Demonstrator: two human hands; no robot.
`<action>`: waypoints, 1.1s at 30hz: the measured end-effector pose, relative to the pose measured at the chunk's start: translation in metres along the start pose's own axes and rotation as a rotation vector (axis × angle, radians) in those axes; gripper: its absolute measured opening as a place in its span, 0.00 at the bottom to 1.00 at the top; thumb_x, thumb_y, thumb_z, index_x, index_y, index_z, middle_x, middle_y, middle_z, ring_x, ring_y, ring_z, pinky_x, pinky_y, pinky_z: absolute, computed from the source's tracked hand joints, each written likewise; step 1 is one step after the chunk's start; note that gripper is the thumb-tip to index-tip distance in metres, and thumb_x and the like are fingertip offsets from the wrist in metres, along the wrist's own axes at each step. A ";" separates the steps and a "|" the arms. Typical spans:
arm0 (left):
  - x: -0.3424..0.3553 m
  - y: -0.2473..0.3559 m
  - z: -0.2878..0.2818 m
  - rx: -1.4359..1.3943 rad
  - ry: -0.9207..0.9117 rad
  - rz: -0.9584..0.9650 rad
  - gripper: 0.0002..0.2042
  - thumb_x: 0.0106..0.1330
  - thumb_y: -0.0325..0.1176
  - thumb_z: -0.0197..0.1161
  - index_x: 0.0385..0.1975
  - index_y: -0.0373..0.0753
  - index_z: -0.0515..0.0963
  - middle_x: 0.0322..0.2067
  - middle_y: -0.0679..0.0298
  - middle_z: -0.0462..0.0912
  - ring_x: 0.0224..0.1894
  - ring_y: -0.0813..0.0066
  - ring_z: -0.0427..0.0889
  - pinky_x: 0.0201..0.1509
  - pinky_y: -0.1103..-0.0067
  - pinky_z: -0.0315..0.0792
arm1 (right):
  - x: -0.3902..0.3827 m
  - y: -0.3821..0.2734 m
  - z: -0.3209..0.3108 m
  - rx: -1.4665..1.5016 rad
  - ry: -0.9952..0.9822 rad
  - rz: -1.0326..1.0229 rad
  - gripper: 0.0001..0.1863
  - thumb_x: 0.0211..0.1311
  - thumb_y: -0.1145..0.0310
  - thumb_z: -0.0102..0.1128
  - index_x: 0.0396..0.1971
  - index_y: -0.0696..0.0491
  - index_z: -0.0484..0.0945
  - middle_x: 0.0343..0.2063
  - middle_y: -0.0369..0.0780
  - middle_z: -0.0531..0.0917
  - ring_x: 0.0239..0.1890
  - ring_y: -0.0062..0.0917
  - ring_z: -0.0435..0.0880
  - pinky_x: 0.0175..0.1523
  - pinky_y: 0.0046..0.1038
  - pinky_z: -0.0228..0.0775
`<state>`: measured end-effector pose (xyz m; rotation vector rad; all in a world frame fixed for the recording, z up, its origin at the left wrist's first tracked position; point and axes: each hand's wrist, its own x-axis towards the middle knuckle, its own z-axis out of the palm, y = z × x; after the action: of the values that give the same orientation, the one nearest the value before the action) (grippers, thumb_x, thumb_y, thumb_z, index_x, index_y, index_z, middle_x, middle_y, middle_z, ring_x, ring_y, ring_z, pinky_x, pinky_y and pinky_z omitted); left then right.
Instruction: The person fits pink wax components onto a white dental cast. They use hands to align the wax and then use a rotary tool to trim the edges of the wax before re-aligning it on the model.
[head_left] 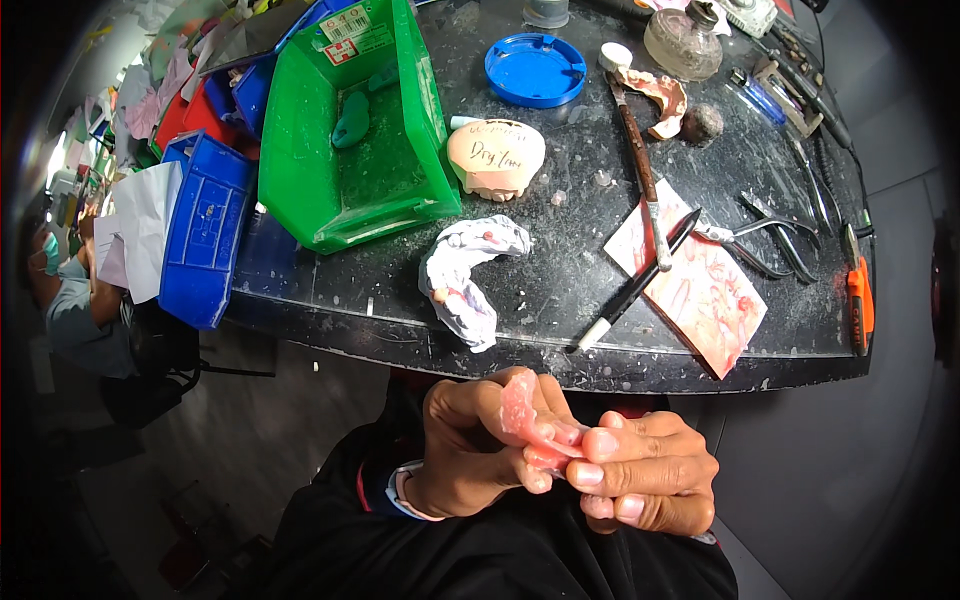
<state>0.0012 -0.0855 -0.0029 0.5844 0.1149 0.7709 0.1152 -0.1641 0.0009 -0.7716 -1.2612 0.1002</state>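
Observation:
Between my two hands, over my lap in front of the bench, is a glossy pink denture base (520, 408) with a curved, raised edge. My left hand (468, 440) is closed on its left part, thumb below and fingers behind. My right hand (650, 472) pinches its right end between thumb and fingertips, which cover much of that side. On the bench just beyond lies a white, horseshoe-shaped plaster piece (462, 268) with reddish spots. A cream plaster dental model (497, 158) with handwriting on its base stands behind it.
A green bin (352, 205) holds a small green item, with a blue bin (207, 235) beside it. A brown-handled wax knife (635, 150) and a black pen (640, 280) lie over a stained pink sheet (715, 315). Pliers (765, 240), an orange-handled cutter (859, 300) and a glass burner (684, 45) lie rightward.

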 end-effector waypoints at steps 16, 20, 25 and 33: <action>0.005 0.001 0.002 0.036 -0.056 0.008 0.09 0.49 0.18 0.69 0.25 0.37 0.75 0.32 0.56 0.81 0.36 0.67 0.80 0.40 0.75 0.75 | 0.002 -0.013 -0.024 -0.499 -0.340 -0.200 0.12 0.51 0.73 0.63 0.34 0.54 0.71 0.35 0.44 0.83 0.41 0.35 0.83 0.55 0.40 0.69; 0.007 0.001 0.002 0.055 -0.071 0.003 0.09 0.50 0.18 0.68 0.26 0.36 0.75 0.32 0.54 0.80 0.36 0.67 0.79 0.40 0.75 0.74 | 0.002 -0.009 -0.021 -0.583 -0.335 -0.278 0.12 0.51 0.71 0.63 0.35 0.52 0.72 0.35 0.43 0.83 0.41 0.33 0.83 0.52 0.38 0.71; 0.008 0.000 0.001 0.042 -0.092 0.025 0.09 0.50 0.18 0.68 0.27 0.36 0.75 0.32 0.55 0.80 0.36 0.67 0.79 0.39 0.75 0.74 | 0.003 -0.013 -0.021 -0.359 -0.280 -0.083 0.08 0.58 0.74 0.53 0.38 0.53 0.73 0.36 0.48 0.82 0.35 0.33 0.84 0.37 0.32 0.74; 0.007 -0.001 0.002 0.010 -0.036 -0.050 0.09 0.50 0.20 0.69 0.27 0.37 0.75 0.32 0.57 0.79 0.36 0.69 0.78 0.39 0.76 0.74 | 0.008 -0.010 -0.025 0.033 -0.171 0.143 0.14 0.56 0.80 0.55 0.44 0.59 0.72 0.42 0.58 0.78 0.43 0.46 0.81 0.55 0.42 0.67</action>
<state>0.0078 -0.0825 -0.0008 0.6026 0.0998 0.7118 0.1364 -0.1794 0.0112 -0.8382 -1.3617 0.3076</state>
